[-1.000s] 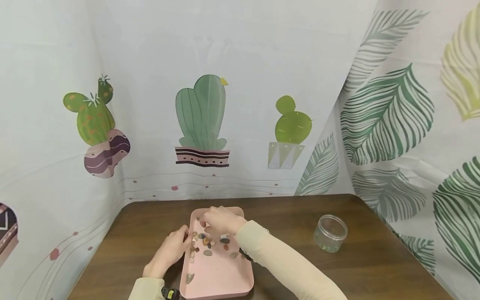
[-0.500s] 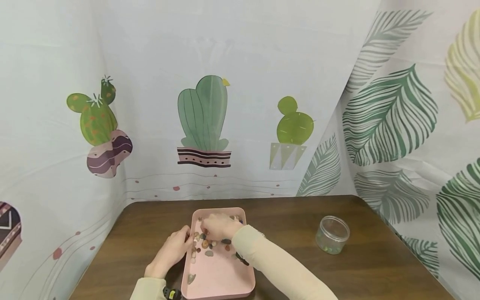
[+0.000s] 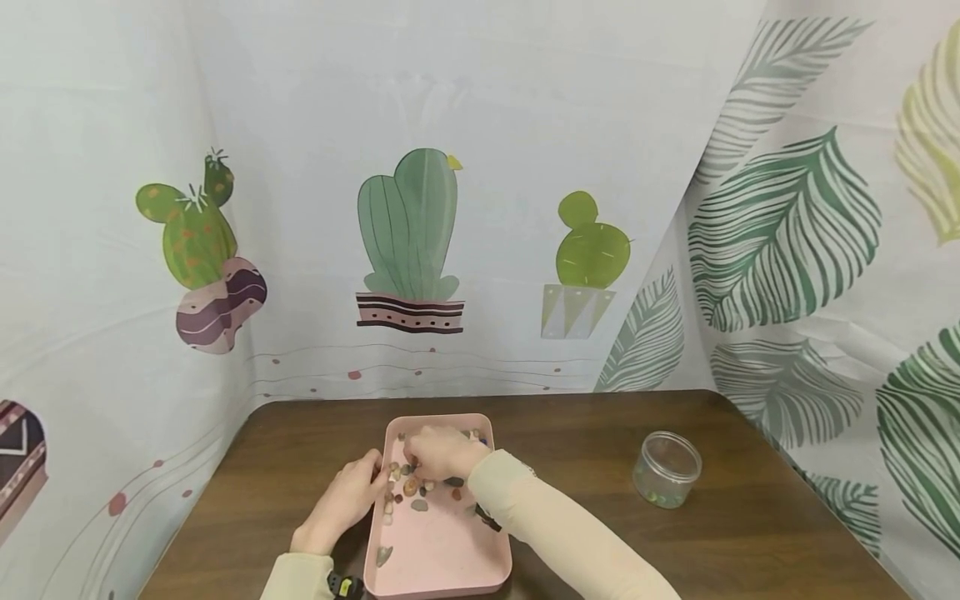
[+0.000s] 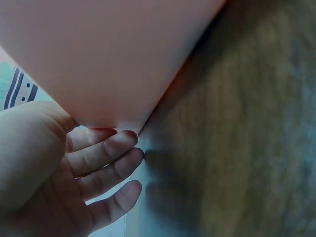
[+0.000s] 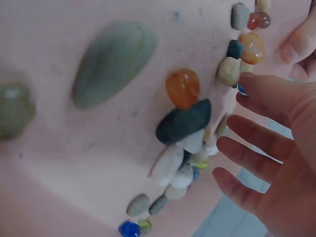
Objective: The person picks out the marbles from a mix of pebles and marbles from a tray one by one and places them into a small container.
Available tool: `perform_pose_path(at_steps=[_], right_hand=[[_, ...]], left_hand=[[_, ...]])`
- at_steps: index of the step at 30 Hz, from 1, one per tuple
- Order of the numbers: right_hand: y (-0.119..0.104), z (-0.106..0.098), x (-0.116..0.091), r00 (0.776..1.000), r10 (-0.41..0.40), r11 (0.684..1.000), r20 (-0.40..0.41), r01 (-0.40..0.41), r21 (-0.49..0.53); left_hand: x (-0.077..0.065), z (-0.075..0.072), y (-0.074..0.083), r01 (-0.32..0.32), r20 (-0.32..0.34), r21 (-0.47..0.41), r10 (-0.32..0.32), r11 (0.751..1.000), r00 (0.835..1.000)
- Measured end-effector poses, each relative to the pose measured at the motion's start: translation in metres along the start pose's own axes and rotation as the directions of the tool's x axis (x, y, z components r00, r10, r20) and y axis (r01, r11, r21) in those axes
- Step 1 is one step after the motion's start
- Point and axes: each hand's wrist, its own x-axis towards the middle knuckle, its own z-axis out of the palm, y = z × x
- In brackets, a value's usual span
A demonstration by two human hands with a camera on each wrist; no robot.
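A pink tray (image 3: 438, 550) holds loose pebbles and glass beads. My left hand (image 3: 343, 504) grips its left wall, thumb over the inside and fingers against the outside; in the left wrist view those fingers (image 4: 106, 163) are loosely bent below the tray's wall. Over the far part of the tray, my right hand (image 3: 442, 452) reaches down. The right wrist view has its thumb and forefinger pinching a small blue glass bead (image 5: 242, 90), mostly covered, while the other fingers stay spread. Nearby lie an orange pebble (image 5: 182, 88), a dark pebble (image 5: 183, 121) and a yellowish one (image 5: 252, 48).
A clear round jar (image 3: 667, 470) with some green pieces at its bottom stands on the brown table (image 3: 600, 525), right of the tray. A flat grey-green stone (image 5: 114, 64) lies apart in the tray. Behind the table hangs a cactus-print cloth (image 3: 495, 250).
My right hand's fingers have drawn in and lowered among the pebbles at the far left of the tray, closing on the bead. The left hand keeps its place on the wall.
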Motion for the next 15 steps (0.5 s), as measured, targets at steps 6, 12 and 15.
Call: perform_pose_path(at_steps=[6,12,15], right_hand=[[-0.001,-0.012,-0.009,1.0,-0.009,1.0,-0.013,0.009,0.006],[-0.005,-0.031,-0.027,0.994,-0.105,0.994,-0.025,0.104,-0.042],[-0.003,-0.038,-0.037,0.986,-0.162,0.983,-0.048,0.157,-0.092]], left_hand=[[0.0,0.0,-0.001,0.01,0.007,-0.01,-0.01,1.0,1.0],[-0.001,0.0,0.0,0.002,0.013,-0.01,-0.002,1.0,1.0],[0.0,0.002,-0.001,-0.005,0.006,-0.001,0.005,1.0,1.0]])
